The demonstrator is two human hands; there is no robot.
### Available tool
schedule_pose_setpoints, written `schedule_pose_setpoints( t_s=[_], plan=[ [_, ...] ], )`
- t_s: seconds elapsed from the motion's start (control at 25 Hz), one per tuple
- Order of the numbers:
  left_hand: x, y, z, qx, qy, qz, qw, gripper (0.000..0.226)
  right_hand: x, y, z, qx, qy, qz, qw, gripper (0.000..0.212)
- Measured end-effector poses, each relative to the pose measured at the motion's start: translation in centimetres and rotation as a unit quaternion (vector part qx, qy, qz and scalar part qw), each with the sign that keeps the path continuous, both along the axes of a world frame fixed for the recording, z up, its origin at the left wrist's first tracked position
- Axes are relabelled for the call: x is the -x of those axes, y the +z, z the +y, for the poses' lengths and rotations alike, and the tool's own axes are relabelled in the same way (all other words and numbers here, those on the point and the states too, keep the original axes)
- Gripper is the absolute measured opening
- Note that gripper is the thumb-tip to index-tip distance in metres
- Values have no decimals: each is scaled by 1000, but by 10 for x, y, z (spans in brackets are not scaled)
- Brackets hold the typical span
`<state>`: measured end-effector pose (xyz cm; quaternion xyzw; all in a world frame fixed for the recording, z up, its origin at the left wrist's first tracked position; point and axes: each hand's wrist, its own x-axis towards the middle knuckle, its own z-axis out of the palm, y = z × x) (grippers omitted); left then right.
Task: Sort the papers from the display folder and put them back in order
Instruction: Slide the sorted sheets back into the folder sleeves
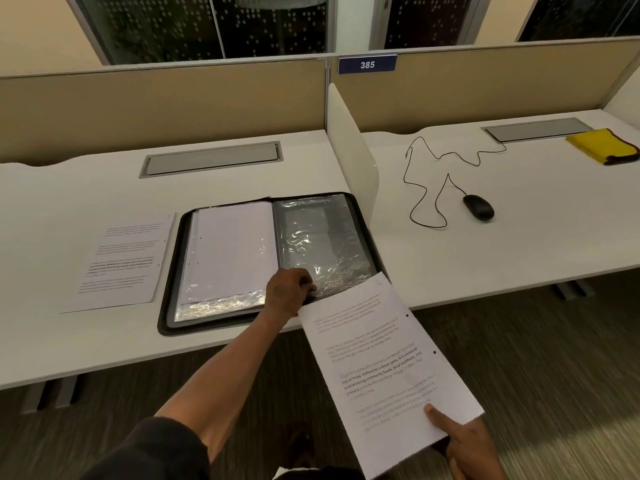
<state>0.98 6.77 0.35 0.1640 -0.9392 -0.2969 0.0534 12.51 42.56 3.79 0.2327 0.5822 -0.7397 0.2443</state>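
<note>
A black zip display folder lies open on the white desk. Its left sleeve holds a blank-looking sheet; its right sleeve is crinkled clear plastic with nothing visibly inside. My left hand pinches the bottom edge of that right sleeve near the spine. My right hand grips the lower corner of a printed, hole-punched page, thumb on top, held out over the desk's front edge with its top corner reaching the folder. Another printed page lies flat on the desk left of the folder.
A white divider panel separates this desk from the right one, which carries a black mouse with its looping cable and a yellow cloth. Grey cable hatches sit at the back. Beige partitions close off the far side.
</note>
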Motion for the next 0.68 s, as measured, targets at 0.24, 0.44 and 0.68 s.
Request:
schedule_pose_setpoints(
  t_s=[0.24, 0.44, 0.68],
  plan=[
    [3, 1, -7, -55, 32, 0, 998, 17, 16, 1, 2, 20, 32, 2, 999, 68],
    [6, 0, -6, -38, 20, -14, 999, 21, 37, 3, 0, -17, 52, -4, 998, 41],
    [8, -3, -4, -50, 24, -19, 998, 24, 53, 6, 0, -24, 60, -30, 997, 35]
  ],
)
